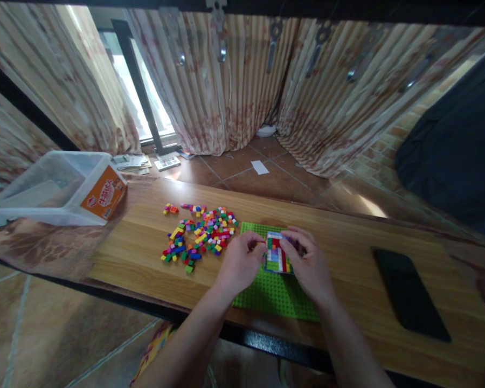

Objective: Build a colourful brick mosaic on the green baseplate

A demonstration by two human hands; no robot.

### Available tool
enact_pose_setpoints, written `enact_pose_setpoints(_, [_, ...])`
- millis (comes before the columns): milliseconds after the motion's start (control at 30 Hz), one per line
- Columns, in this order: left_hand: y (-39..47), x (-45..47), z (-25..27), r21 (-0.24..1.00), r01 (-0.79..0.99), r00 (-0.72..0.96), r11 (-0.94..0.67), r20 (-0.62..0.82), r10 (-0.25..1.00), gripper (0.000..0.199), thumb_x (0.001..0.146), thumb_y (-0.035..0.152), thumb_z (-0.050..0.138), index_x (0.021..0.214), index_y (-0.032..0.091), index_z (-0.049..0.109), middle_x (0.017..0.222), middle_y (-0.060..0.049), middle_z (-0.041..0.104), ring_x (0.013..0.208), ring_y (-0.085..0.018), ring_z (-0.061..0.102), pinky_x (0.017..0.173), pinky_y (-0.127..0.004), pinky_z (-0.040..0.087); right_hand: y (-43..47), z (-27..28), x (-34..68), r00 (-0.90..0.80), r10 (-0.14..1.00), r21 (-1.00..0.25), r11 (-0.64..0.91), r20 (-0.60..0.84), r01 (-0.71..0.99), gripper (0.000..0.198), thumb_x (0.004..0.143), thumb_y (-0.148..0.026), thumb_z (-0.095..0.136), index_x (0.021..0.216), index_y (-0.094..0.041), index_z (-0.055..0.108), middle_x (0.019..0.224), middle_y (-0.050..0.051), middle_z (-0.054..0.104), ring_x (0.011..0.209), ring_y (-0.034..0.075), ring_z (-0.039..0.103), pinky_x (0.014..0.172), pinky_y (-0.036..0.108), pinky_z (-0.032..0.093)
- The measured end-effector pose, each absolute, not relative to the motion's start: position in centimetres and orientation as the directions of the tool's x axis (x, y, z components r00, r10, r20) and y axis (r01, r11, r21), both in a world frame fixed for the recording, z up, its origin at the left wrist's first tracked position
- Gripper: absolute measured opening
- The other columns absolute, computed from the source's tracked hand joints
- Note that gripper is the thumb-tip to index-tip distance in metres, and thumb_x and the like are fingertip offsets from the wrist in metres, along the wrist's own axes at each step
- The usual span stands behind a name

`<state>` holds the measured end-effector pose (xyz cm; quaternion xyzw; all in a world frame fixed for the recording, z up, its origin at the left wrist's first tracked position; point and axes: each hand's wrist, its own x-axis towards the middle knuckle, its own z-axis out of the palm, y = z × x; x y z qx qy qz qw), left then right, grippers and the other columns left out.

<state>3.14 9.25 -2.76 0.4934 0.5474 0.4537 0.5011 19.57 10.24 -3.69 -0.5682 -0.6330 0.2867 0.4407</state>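
A block build of multicoloured toy bricks stands over the green studded baseplate. It shows red, white, blue and lime pieces on its upper face. My right hand wraps round its right side, with the thumb on top. At its left edge, my left hand is closed in a pinch, and the fingers hide whatever lies between them. Whether the build is fixed to the baseplate or held just above it, I cannot tell. Left of the baseplate, many loose toy bricks are spread over the wooden table.
A black phone-like slab lies on the table at the right. Beyond the table's left end sits a clear plastic bin with an orange label. Papers lie behind it, and striped curtains hang at the back.
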Motion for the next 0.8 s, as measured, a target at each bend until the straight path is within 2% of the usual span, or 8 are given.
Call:
enact_pose_setpoints(267, [9.22, 3.14, -2.96, 0.987, 0.147, -0.001, 0.066, -0.067, 0.998, 0.012, 0.080, 0.019, 0.057, 0.079, 0.016, 0.069, 0.068, -0.001, 0.065, 0.061, -0.013, 0.059, 0.055, -0.021, 0.043, 10.70, -3.83, 19.12, 0.022, 0.967, -0.796, 0.197, 0.255, 0.572, 0.039, 0.081, -0.053, 0.064, 0.106, -0.022, 0.070, 0.117, 0.011, 0.063, 0.111, 0.026, 0.058, 0.100, 0.049, 0.044])
enact_pose_setpoints(500, [9.10, 3.23, -2.24, 0.972, 0.220, -0.014, 0.080, -0.079, 0.997, 0.016, 0.079, 0.016, 0.057, 0.080, 0.016, 0.073, 0.064, 0.000, 0.065, 0.059, -0.012, 0.057, 0.056, -0.022, 0.043, 10.82, -3.86, 18.95, 0.020, 0.973, -0.795, 0.176, 0.230, 0.580, 0.041, 0.079, -0.053, 0.067, 0.105, -0.021, 0.069, 0.112, 0.012, 0.064, 0.105, 0.027, 0.060, 0.095, 0.047, 0.047])
enact_pose_setpoints(667, [9.18, 3.19, -2.31, 0.983, 0.175, 0.006, 0.061, -0.063, 0.998, 0.018, 0.079, 0.016, 0.057, 0.082, 0.016, 0.075, 0.064, 0.000, 0.066, 0.058, -0.012, 0.057, 0.055, -0.021, 0.043, 10.81, -3.64, 18.81, 0.035, 0.975, -0.800, 0.160, 0.220, 0.578, 0.041, 0.078, -0.052, 0.067, 0.103, -0.020, 0.069, 0.109, 0.011, 0.064, 0.100, 0.026, 0.061, 0.091, 0.045, 0.048])
enact_pose_setpoints(800, [9.34, 3.12, -2.81, 0.985, 0.129, 0.002, 0.119, -0.120, 0.993, 0.019, 0.080, 0.018, 0.058, 0.086, 0.017, 0.075, 0.068, -0.001, 0.068, 0.059, -0.013, 0.061, 0.055, -0.022, 0.047, 10.87, -3.68, 18.90, 0.028, 0.980, -0.804, 0.144, 0.196, 0.577, 0.044, 0.078, -0.054, 0.067, 0.104, -0.020, 0.070, 0.109, 0.011, 0.064, 0.100, 0.026, 0.061, 0.092, 0.044, 0.048])
